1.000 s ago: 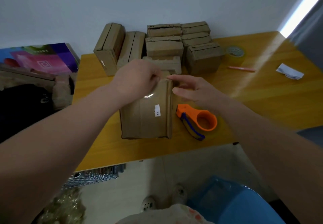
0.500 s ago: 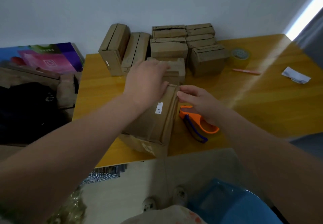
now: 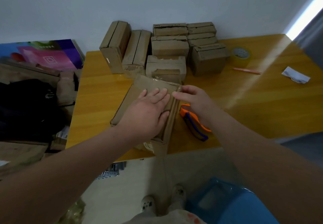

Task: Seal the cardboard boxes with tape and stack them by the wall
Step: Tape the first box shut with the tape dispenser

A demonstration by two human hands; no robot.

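A brown cardboard box lies tilted at the front of the yellow table, its near end over the table edge. My left hand presses flat on its top, fingers straight. My right hand touches the box's far right corner with its fingertips. Clear tape shines along the box's far end. An orange tape dispenser lies on the table just right of the box, partly under my right wrist. Several sealed boxes stand stacked by the wall.
A roll of clear tape, a pink pen and a crumpled white paper lie at the right of the table. A blue bin stands on the floor below. Dark bags and cardboard pile up at left.
The box has been turned and tipped so its near end hangs past the table edge. My left hand went from the box's far end to lying flat on its top.
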